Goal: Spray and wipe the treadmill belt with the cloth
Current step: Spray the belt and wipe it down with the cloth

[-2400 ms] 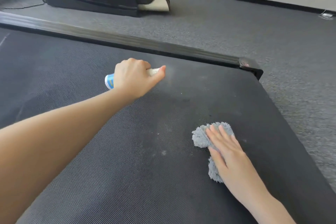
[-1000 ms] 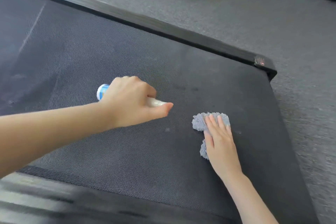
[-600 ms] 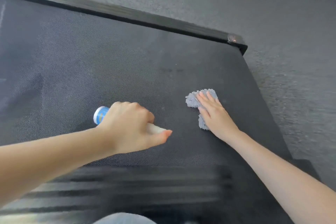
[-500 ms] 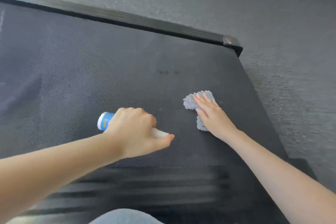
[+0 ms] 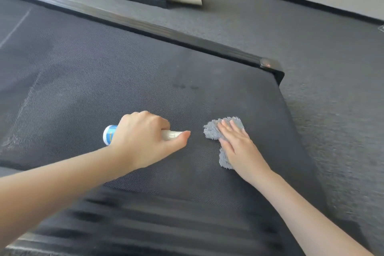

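Fingers of right hand (image 5: 239,145) lay flat and slightly spread, pressing grey cloth (image 5: 212,131) onto belt (image 5: 104,81), forearm angled in from lower right. Left hand (image 5: 145,137) was curled tight around bottle (image 5: 109,135), held sideways just above the belt, forefinger extended along the nozzle. Beyond: side rail (image 5: 166,31), carpet (image 5: 311,37).

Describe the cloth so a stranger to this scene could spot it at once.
Start at the wide black treadmill belt filling most of the view, then go toward its right edge beside the grey carpet. The cloth lies flat there under the right hand. It is the only shaggy, pale grey thing on the dark belt; the left hand holds a white bottle.
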